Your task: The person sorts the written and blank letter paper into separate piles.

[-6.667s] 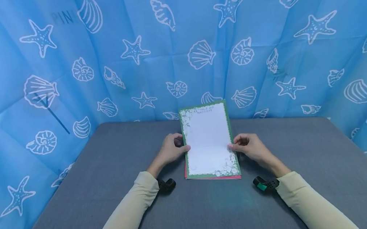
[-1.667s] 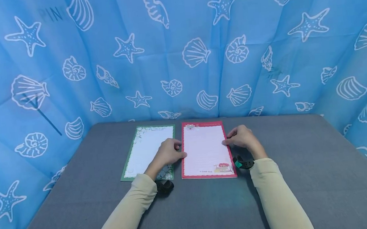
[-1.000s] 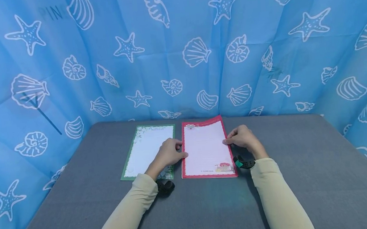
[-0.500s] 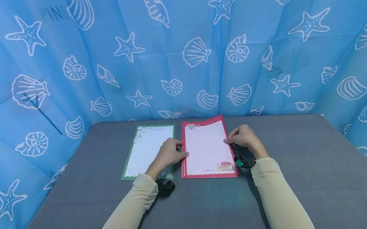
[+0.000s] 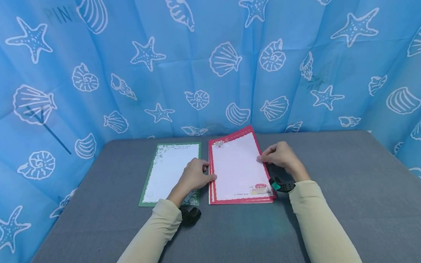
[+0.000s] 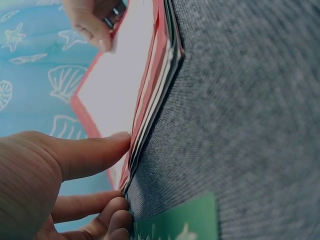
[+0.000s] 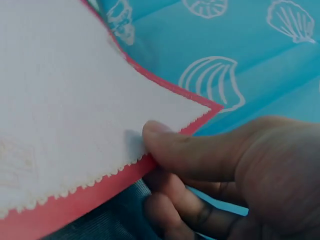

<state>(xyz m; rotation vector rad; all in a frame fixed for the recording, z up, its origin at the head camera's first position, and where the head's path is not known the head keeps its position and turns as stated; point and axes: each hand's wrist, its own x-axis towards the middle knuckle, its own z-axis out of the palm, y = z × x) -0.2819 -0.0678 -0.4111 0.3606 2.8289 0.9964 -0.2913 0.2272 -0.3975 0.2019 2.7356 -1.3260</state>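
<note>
A sheet of red-bordered stationery paper (image 5: 236, 167) tops a thin stack, its far right corner raised and curving upward. My right hand (image 5: 282, 158) pinches that sheet's right edge, thumb (image 7: 175, 150) on top and fingers curled beneath. At the opposite side, my left hand (image 5: 192, 175) holds the stack's left edge. In the left wrist view the left thumb (image 6: 95, 155) lies against the edge of the layered paper stack (image 6: 157, 75), its fingers bent at the lower corner. Left of the stack, a green-bordered sheet (image 5: 170, 168) lies flat, partly covered by the left hand.
A dark grey cloth-covered table (image 5: 242, 241) carries the papers. Behind it hangs a blue curtain (image 5: 194, 36) printed with white shells and starfish. Black bands sit on both wrists, the right band (image 5: 282, 185) bearing a green patch.
Earlier the green-bordered sheet topped the stack; it now lies to the left. Since then my right hand has lifted the red-bordered sheet's right side, shifting it slightly up and right. The left hand stays put.
</note>
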